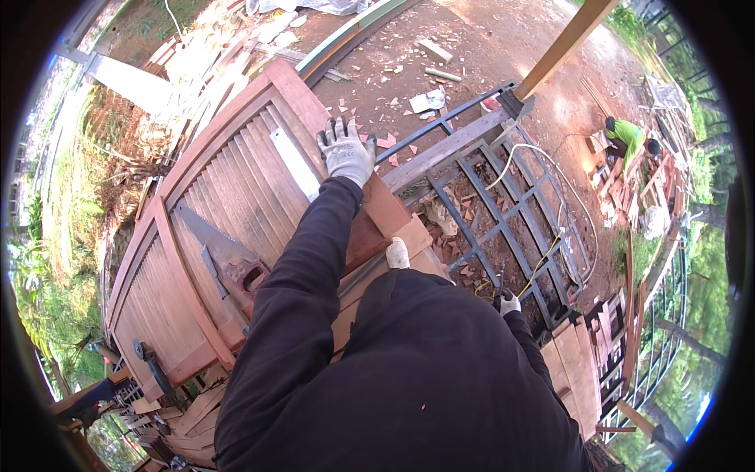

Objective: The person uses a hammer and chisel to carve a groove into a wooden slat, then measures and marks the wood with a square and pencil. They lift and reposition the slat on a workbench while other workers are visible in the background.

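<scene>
My left hand (348,153), in a pale grey work glove, lies flat with fingers spread on the corner of a reddish wooden louvered door panel (169,228). Beside it, a white flat strip (294,164) rests across the slats. A handsaw (222,250) with a wooden handle lies on the panel, next to a narrow dark metal piece (213,273). Low on my right, my gloved right hand (510,303) is closed around a small dark object with a thin upright tip; its kind is too small to tell.
Right of the panel lies a dark metal grid frame (510,211) with a pale cable (578,200) looped over it. A dark power tool (153,368) sits at the panel's near-left end. Wood scraps litter the ground. A person in a green top (627,140) bends over at far right.
</scene>
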The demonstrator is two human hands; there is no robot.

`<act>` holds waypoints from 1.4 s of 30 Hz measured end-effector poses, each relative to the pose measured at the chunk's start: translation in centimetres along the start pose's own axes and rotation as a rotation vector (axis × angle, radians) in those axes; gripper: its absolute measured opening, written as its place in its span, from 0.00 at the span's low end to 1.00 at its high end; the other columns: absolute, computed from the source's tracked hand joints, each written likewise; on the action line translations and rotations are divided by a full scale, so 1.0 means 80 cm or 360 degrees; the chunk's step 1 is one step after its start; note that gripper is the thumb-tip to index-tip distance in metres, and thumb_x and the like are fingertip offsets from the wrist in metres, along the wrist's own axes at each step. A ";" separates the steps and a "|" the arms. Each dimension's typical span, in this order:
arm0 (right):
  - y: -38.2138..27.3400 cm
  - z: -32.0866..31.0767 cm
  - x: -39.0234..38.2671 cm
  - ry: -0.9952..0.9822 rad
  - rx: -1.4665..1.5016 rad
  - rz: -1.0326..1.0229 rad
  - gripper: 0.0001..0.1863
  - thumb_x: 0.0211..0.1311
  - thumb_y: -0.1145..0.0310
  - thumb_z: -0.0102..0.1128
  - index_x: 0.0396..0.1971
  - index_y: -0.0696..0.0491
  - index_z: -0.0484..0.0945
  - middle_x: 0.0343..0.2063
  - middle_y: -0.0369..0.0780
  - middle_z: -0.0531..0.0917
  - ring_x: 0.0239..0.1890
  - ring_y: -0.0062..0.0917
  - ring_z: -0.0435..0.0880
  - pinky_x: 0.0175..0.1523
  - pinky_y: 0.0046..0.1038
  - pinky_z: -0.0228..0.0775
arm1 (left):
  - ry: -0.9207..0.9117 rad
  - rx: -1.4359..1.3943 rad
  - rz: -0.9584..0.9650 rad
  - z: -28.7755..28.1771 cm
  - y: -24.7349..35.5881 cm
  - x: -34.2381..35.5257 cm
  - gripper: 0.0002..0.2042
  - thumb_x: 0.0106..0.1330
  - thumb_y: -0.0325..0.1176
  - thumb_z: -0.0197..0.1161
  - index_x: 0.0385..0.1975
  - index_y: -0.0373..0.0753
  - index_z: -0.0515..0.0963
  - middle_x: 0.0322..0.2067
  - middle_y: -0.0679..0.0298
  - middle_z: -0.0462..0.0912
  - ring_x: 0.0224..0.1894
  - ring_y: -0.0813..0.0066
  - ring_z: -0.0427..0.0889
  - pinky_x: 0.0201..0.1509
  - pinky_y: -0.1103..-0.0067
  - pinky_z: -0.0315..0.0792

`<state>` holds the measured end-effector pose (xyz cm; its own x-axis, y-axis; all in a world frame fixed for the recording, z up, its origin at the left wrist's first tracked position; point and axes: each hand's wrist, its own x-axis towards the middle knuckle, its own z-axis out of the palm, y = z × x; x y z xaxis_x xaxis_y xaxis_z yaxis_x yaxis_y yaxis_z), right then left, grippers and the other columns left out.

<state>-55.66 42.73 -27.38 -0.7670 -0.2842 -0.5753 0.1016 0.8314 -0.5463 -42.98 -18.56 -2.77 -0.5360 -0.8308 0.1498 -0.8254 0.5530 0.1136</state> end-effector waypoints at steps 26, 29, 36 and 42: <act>0.003 -0.049 -0.028 -0.0073 -0.0506 0.0219 0.13 0.64 0.62 0.61 0.43 0.52 0.85 0.40 0.49 0.87 0.46 0.45 0.85 0.53 0.39 0.76 | 0.0120 -0.0057 0.0083 0.019 -0.031 -0.009 0.33 0.64 0.53 0.61 0.66 0.40 0.67 0.70 0.50 0.63 0.76 0.51 0.53 0.78 0.55 0.42; -0.024 -0.048 0.034 0.0131 -0.0673 0.0020 0.09 0.66 0.65 0.60 0.36 0.54 0.84 0.30 0.44 0.88 0.36 0.36 0.89 0.41 0.35 0.78 | 0.0022 0.0012 -0.0001 0.015 -0.027 -0.010 0.36 0.64 0.52 0.62 0.69 0.41 0.64 0.72 0.58 0.60 0.78 0.56 0.49 0.80 0.59 0.40; -0.192 -0.077 0.139 -0.0183 0.0238 0.0402 0.12 0.66 0.68 0.60 0.46 0.55 0.81 0.32 0.44 0.88 0.37 0.32 0.90 0.41 0.36 0.82 | -0.0089 -0.0083 -0.0043 -0.009 -0.014 -0.016 0.37 0.63 0.52 0.62 0.70 0.39 0.62 0.73 0.51 0.57 0.78 0.52 0.47 0.80 0.57 0.37; -0.169 -0.070 0.267 -0.0373 -0.0088 0.0175 0.23 0.64 0.64 0.61 0.59 0.51 0.76 0.47 0.50 0.86 0.53 0.42 0.84 0.58 0.38 0.76 | -0.0115 -0.0070 -0.0093 -0.005 -0.016 -0.020 0.36 0.61 0.52 0.64 0.69 0.41 0.65 0.74 0.52 0.56 0.79 0.51 0.44 0.81 0.57 0.34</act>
<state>-76.96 28.03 -28.89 -0.5851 -0.2882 -0.7581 0.1365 0.8864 -0.4423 -41.00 -17.88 -2.79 -0.4997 -0.8633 0.0704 -0.8481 0.5042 0.1630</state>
